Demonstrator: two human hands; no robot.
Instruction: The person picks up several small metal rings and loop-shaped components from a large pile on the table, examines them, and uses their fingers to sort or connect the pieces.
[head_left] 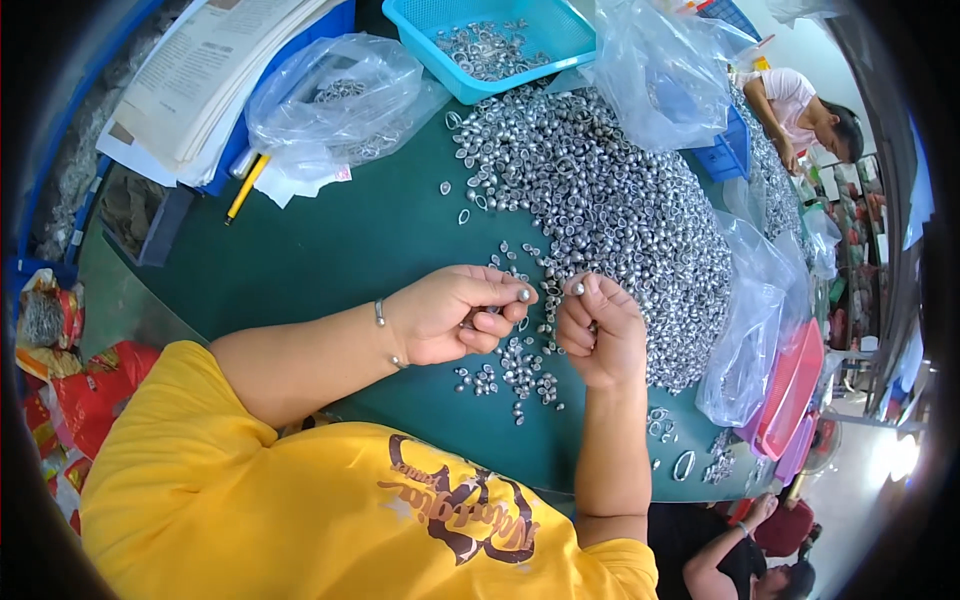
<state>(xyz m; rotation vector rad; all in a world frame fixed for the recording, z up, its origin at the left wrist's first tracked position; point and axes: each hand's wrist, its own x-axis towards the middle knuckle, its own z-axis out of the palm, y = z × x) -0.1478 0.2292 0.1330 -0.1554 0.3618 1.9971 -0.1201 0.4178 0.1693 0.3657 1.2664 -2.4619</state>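
Above the green table (pixel 300 260), my left hand (pixel 450 315) pinches a small silver metal bead (pixel 524 295) between thumb and forefinger. Its other fingers curl in, and dark bits show among them. Just to the right, my right hand (pixel 605 330) is closed, with a similar silver bead (pixel 578 289) at its thumb and fingertip. The two beads are close together but apart. Behind and beside my right hand spreads a big heap of silver metal pieces (pixel 620 200), some solid, some hollow ovals. Smaller clusters of silver pieces (pixel 520 365) lie below my hands.
A light-blue plastic basket (pixel 440 70) holding more pieces stands at the far side. Clear plastic bags (pixel 335 100) lie left and right. A yellow pen (pixel 246 190) is near stacked papers (pixel 200 80). Pink trays (pixel 790 390) sit at the right edge. Other people (pixel 800 115) sit beyond.
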